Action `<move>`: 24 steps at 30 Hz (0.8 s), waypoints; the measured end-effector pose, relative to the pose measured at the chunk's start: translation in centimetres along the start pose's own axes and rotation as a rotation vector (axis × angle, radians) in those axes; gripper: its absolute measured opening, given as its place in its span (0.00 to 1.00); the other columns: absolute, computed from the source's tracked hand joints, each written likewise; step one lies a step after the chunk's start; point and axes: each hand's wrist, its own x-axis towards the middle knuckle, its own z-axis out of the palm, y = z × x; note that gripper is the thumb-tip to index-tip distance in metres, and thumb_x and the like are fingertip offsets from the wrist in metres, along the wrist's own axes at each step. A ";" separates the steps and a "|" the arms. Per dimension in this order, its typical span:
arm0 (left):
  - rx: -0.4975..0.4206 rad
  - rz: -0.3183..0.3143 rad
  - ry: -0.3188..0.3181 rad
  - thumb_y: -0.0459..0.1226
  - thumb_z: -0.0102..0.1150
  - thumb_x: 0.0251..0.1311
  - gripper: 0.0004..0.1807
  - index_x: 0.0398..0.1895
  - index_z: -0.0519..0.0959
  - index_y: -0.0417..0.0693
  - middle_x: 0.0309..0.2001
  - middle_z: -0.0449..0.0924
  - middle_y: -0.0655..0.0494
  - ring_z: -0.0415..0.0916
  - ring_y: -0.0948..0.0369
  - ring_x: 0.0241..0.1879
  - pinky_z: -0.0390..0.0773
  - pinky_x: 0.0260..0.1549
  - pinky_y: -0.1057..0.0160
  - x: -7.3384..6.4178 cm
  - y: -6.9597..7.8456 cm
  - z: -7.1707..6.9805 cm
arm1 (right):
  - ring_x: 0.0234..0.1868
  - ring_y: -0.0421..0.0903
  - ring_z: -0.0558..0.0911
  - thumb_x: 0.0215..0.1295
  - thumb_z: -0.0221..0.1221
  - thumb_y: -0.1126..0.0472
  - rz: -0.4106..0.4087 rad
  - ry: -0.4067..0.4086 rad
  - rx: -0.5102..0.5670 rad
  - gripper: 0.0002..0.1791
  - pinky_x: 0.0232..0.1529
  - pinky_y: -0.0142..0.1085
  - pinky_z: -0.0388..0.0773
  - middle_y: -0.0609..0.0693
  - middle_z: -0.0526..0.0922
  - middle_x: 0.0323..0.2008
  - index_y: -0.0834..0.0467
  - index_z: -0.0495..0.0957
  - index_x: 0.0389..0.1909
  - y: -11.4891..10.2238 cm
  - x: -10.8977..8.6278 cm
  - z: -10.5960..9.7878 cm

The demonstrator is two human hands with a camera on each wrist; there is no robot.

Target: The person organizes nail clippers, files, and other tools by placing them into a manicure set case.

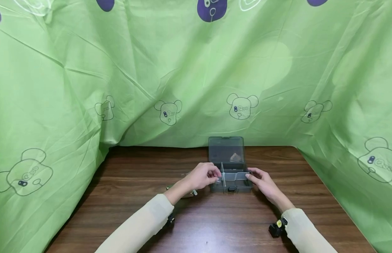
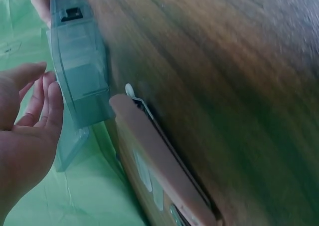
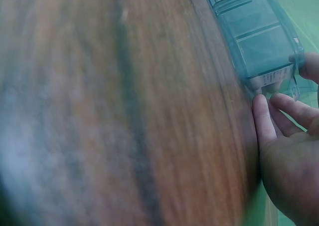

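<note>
Transparent grey compartment box (image 1: pixel 243 189) on the wooden table (image 1: pixel 221 218), lid (image 1: pixel 222 149) raised at the back, latch (image 1: pixel 232 189) toward you. Your right hand (image 1: pixel 265 182) grips its right end — thumb on the rim, fingers against the outer wall. Your left hand (image 1: pixel 203 174) is at the box's left side, thumb and fingertips close together — cannot tell whether they pinch anything. Tan pouch (image 2: pixel 154 153) lies left of the box.
</note>
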 end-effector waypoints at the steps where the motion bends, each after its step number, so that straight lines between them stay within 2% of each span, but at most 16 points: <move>1: -0.002 -0.003 0.000 0.30 0.70 0.66 0.05 0.44 0.88 0.41 0.37 0.83 0.61 0.80 0.71 0.35 0.81 0.39 0.73 0.0 0.0 -0.2 | 0.62 0.49 0.76 0.79 0.61 0.49 0.005 0.004 0.003 0.34 0.52 0.30 0.77 0.65 0.75 0.69 0.67 0.69 0.74 0.0 0.0 0.0; 5: 0.004 -0.012 0.010 0.31 0.72 0.66 0.06 0.43 0.86 0.41 0.35 0.81 0.63 0.79 0.69 0.35 0.82 0.39 0.71 -0.2 -0.5 -1.1 | 0.65 0.50 0.75 0.79 0.61 0.49 0.013 -0.001 -0.004 0.33 0.53 0.29 0.76 0.65 0.74 0.70 0.66 0.68 0.74 0.0 -0.1 0.0; 8: 0.018 -0.023 0.024 0.31 0.72 0.66 0.06 0.43 0.86 0.41 0.35 0.81 0.63 0.79 0.68 0.35 0.83 0.39 0.69 -0.5 -1.0 -2.0 | 0.62 0.50 0.76 0.80 0.60 0.50 0.008 -0.005 -0.004 0.33 0.51 0.32 0.77 0.65 0.74 0.69 0.67 0.68 0.74 -0.1 0.0 -0.1; 16: 0.093 -0.007 0.055 0.31 0.73 0.64 0.09 0.45 0.85 0.43 0.42 0.84 0.56 0.83 0.61 0.41 0.85 0.44 0.61 -2.0 -3.4 -4.2 | 0.60 0.48 0.75 0.79 0.61 0.51 0.003 0.001 -0.006 0.34 0.49 0.33 0.77 0.66 0.73 0.70 0.68 0.67 0.75 -0.2 0.1 -0.3; 20: 0.146 -0.046 0.027 0.32 0.73 0.64 0.11 0.48 0.85 0.41 0.44 0.84 0.54 0.83 0.58 0.44 0.84 0.47 0.58 -2.9 -5.1 -4.2 | 0.58 0.47 0.75 0.80 0.60 0.53 0.006 0.002 -0.005 0.33 0.48 0.35 0.78 0.67 0.73 0.69 0.68 0.67 0.75 0.0 0.2 -0.2; 24: 0.197 -0.089 -0.042 0.32 0.73 0.64 0.14 0.52 0.86 0.43 0.48 0.84 0.54 0.82 0.57 0.48 0.83 0.52 0.57 -3.6 -6.1 -3.9 | 0.59 0.47 0.75 0.80 0.60 0.53 0.009 0.003 0.003 0.33 0.49 0.35 0.78 0.66 0.74 0.69 0.68 0.67 0.75 0.2 0.1 -0.1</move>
